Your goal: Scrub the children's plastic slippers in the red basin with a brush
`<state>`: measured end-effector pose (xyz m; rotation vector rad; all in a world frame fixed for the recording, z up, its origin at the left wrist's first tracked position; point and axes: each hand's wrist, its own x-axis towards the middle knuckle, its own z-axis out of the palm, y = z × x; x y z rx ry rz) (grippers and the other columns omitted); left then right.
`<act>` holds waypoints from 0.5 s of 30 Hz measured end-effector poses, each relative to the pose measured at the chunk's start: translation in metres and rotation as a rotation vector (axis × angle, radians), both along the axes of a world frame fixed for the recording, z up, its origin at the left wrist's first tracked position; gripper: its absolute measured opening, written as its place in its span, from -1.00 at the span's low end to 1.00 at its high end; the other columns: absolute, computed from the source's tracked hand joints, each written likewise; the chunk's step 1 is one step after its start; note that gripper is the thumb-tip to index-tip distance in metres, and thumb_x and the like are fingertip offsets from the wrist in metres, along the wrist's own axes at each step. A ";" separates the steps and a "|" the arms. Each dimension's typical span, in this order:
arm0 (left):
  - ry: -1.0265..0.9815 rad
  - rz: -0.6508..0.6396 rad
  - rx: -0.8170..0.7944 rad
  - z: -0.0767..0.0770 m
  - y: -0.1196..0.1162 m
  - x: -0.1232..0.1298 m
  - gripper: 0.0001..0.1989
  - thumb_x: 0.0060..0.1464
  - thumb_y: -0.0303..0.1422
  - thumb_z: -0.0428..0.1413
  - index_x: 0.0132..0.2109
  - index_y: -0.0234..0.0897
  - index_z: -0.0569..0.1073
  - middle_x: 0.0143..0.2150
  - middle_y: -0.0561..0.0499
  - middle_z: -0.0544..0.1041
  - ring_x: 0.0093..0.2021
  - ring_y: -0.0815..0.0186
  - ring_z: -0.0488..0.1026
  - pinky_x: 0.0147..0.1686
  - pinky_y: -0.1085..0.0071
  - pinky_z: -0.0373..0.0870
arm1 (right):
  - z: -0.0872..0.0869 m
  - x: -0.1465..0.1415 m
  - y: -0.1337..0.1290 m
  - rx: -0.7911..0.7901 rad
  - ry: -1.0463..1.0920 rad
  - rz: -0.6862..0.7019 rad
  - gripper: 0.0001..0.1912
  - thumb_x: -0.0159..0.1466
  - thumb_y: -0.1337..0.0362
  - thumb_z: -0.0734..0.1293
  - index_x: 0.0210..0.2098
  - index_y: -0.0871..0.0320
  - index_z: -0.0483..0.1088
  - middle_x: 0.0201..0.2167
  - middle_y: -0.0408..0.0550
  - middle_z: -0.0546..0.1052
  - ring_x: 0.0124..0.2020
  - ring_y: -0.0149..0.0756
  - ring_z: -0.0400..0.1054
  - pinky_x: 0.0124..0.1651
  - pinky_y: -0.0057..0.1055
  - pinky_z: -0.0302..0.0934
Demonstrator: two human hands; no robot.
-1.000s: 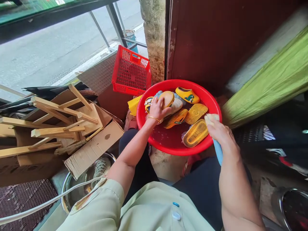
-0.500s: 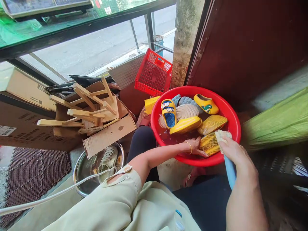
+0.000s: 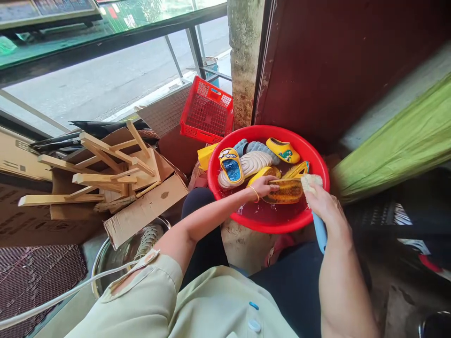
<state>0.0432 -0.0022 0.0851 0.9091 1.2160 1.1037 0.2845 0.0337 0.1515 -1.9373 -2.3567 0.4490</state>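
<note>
A red basin (image 3: pixel 243 220) with water holds several shoes. My left hand (image 3: pixel 262 188) grips one end of a yellow slipper (image 3: pixel 289 191), whose ridged sole faces up. In my right hand (image 3: pixel 326 204) is a scrub brush (image 3: pixel 320 232) with a blue handle and pale bristles. Its head is by the right end of that slipper; whether it touches I cannot tell. Around them lie a yellow clog with a green dinosaur (image 3: pixel 283 151), a yellow slipper with a blue inside (image 3: pixel 231 166), a beige sole (image 3: pixel 255 162) and grey-blue footwear (image 3: pixel 259 148).
A red plastic crate (image 3: pixel 207 112) stands behind the basin. Upturned wooden stools (image 3: pixel 120 164) and cardboard (image 3: pixel 148 206) crowd the left. A steel bowl (image 3: pixel 98 272) with a laced shoe (image 3: pixel 150 239) sits below them. Green cloth (image 3: pixel 394 145) hangs at right.
My left hand has moved the gripped slipper back and left, further into the basin. The brush has stayed by its right end. The whole view has shifted.
</note>
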 end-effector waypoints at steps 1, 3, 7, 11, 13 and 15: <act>-0.057 0.022 0.017 0.009 -0.001 -0.007 -0.64 -0.10 -0.33 0.40 -0.10 -0.27 0.61 -0.32 0.06 0.60 -0.30 0.32 0.53 -0.09 0.31 0.49 | 0.002 -0.002 -0.001 0.036 0.041 -0.005 -0.35 0.38 -0.03 0.16 0.39 0.04 0.32 -0.02 0.23 0.64 -0.16 0.17 0.58 -0.03 0.05 0.40; -0.180 0.084 0.038 0.025 -0.005 -0.022 -0.59 -0.09 -0.27 0.41 -0.07 -0.28 0.59 -0.27 0.01 0.62 -0.26 0.27 0.55 -0.04 0.25 0.49 | 0.005 -0.010 -0.003 0.134 0.138 0.004 -0.35 0.40 0.00 0.16 0.39 0.11 0.30 0.04 0.26 0.61 -0.08 0.19 0.57 0.03 0.06 0.40; -0.279 0.264 0.070 0.041 -0.018 -0.043 -0.56 -0.04 -0.12 0.41 -0.07 -0.27 0.58 -0.19 -0.05 0.64 -0.15 0.21 0.57 0.01 0.24 0.49 | 0.000 -0.045 -0.016 0.312 0.375 0.069 -0.39 0.42 0.07 0.15 0.38 0.19 0.28 0.19 0.21 0.54 0.11 0.10 0.51 0.13 -0.05 0.40; -0.375 0.415 0.031 0.031 -0.026 -0.052 -0.51 0.01 0.08 0.33 -0.20 -0.29 0.57 -0.25 -0.07 0.64 -0.10 0.15 0.60 0.00 0.26 0.52 | -0.011 -0.099 -0.056 0.387 0.485 0.325 -0.47 0.44 0.17 0.16 0.33 0.19 0.32 0.21 0.15 0.53 0.13 -0.04 0.50 0.13 -0.20 0.43; -0.422 0.509 -0.024 0.023 -0.025 -0.057 -0.46 0.03 0.15 0.28 -0.22 -0.30 0.56 -0.25 -0.10 0.65 -0.09 0.11 0.60 -0.03 0.26 0.53 | -0.014 -0.119 -0.074 0.367 0.432 0.490 -0.50 0.44 0.21 0.16 0.33 0.15 0.34 0.18 0.11 0.56 0.06 -0.10 0.54 0.06 -0.28 0.46; -0.420 0.566 -0.048 0.016 -0.022 -0.063 -0.43 0.05 0.18 0.23 -0.23 -0.30 0.56 -0.23 -0.13 0.66 -0.07 0.10 0.60 -0.05 0.26 0.54 | -0.016 -0.129 -0.077 0.343 0.337 0.565 -0.51 0.45 0.21 0.17 0.32 0.09 0.36 0.12 0.07 0.60 -0.03 -0.12 0.58 -0.04 -0.31 0.48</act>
